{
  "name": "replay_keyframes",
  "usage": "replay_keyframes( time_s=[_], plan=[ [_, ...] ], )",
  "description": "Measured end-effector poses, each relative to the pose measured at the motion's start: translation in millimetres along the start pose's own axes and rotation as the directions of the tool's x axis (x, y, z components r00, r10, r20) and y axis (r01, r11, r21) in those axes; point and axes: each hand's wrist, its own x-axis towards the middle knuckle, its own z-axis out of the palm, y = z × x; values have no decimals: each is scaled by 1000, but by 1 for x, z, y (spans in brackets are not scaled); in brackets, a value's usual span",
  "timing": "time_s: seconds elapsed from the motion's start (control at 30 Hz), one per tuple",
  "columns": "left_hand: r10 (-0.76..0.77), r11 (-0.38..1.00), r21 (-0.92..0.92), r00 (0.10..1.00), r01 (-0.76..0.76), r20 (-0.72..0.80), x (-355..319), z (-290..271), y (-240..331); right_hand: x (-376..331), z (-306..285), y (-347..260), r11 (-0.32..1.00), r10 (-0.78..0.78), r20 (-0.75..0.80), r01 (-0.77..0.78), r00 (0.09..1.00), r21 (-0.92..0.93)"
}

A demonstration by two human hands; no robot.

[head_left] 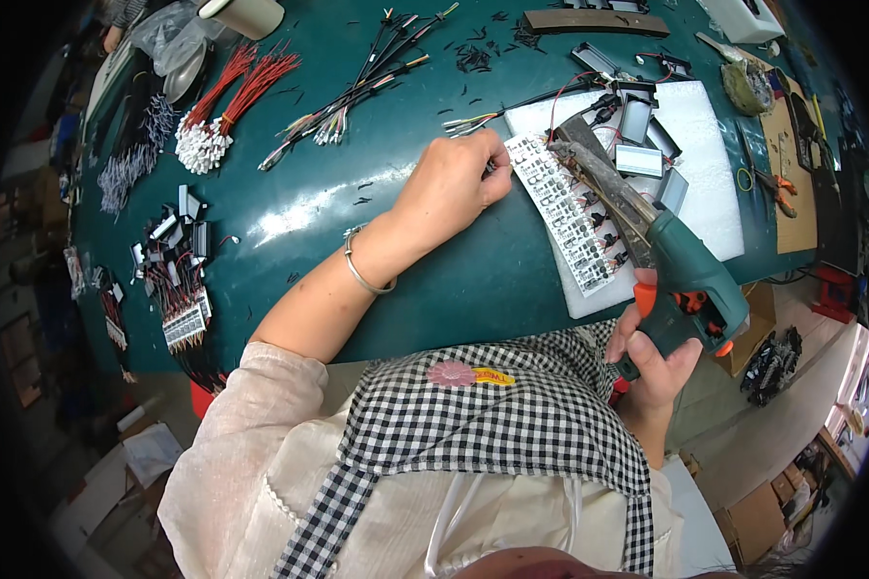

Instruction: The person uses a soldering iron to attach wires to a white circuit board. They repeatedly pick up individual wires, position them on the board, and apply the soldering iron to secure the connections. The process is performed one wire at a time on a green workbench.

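My right hand is wrapped around the handle of what looks like a green glue gun; its nozzle points to about 11 o'clock, over the upper end of a white circuit board. My left hand is curled just beside that board's left edge, fingers bent towards the thumb; I cannot tell whether they pinch anything. If the nozzle is hot, I could burn those fingers, since they sit so near it. A slip of my right wrist could drag it across the parts on the board, or snag the thin red wire there.

From my left hand, the board lies between 3 and 4 o'clock on a white foam sheet, with metal boxes between 2 and 3. The green table bears red wires and black cables towards 10 o'clock. Past its edge, at 4 o'clock, a cardboard box stands near the pale floor.
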Motion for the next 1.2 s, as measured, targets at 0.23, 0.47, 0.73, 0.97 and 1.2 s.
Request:
replay_keyframes(
  time_s=[0.23,0.47,0.73,0.97,1.2],
  plan=[
    [33,997,68,994,-40,105,1,-15,4,-7,0,-5,998,17,-1,-17,1000,64],
    [-125,986,113,992,125,-6,16,-82,-12,-5,-12,-11,994,-77,2,77,997,82],
    [-104,826,517,963,223,-250,21,-94,-66,-9,-23,-9,992,-87,21,85,996,96],
    [212,766,643,941,9,-265,6,-113,-51,-12,-17,-15,988,-96,18,94,995,121],
    [-102,892,-448,992,59,-73,-5,-119,45,3,2,-20,985,-170,7,170,985,9]
  ],
)
